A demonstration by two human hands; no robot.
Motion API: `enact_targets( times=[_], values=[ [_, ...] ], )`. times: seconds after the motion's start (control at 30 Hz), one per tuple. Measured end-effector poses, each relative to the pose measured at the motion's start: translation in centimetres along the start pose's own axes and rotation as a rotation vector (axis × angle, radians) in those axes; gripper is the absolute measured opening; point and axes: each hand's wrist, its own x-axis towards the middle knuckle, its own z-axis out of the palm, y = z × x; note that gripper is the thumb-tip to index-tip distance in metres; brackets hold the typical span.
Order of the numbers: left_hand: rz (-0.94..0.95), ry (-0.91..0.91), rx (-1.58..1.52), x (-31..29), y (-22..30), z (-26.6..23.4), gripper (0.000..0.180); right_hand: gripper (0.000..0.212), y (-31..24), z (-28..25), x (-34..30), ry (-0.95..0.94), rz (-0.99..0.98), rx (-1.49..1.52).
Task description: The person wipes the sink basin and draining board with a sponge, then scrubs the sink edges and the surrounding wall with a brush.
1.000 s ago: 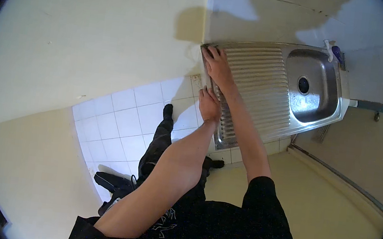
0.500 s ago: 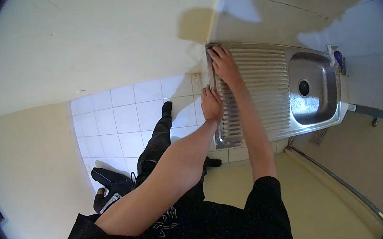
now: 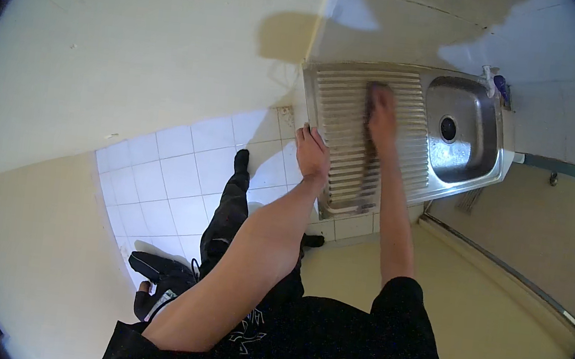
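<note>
A stainless steel sink unit with a ribbed drainboard (image 3: 349,140) lies in front of me. My left hand (image 3: 313,155) is at the drainboard's left edge, fingers bent over the rim. Over the ribs, about the middle of the board, my right hand (image 3: 383,119) presses down and is smeared by motion. Under its fingers is a dark pad (image 3: 374,90), too blurred to tell its exact kind. A dark streak, seemingly a shadow, runs along the ribs below that hand.
Right of the drainboard is the sink bowl (image 3: 463,160) with a dark drain. A white tap (image 3: 487,80) and a purple bottle (image 3: 501,87) stand at its far right corner. Walls close in at left and behind. A dark bag (image 3: 160,271) appears at lower left, near white tiles.
My right hand has moved right with the dark pad, from the drainboard's far left corner to its middle. My left hand remains at the left edge.
</note>
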Motion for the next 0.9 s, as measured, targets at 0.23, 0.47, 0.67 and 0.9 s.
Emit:
enact_targets(
  times=[0.23, 0.47, 0.67, 0.9],
  values=[
    [-0.077, -0.121, -0.012, -0.2, 0.5, 0.0, 0.043, 0.061, -1.7, 0.8, -4.9, 0.028, -0.059, 0.034],
    [-0.03, -0.003, -0.02, 0.1, 0.1, 0.2, 0.043, 0.06, -1.0, -1.6, -7.2, 0.198, 0.015, -0.079],
    [-0.068, -0.049, -0.023, 0.0, 0.6, -0.2, 0.045, 0.054, -1.3, -4.4, -8.7, 0.268, 0.067, -0.012],
    [-0.091, -0.051, -0.041, 0.1, -0.5, 0.3, 0.047, 0.064, -7.8, -0.8, -14.8, -0.14, -0.102, 0.164]
  ],
)
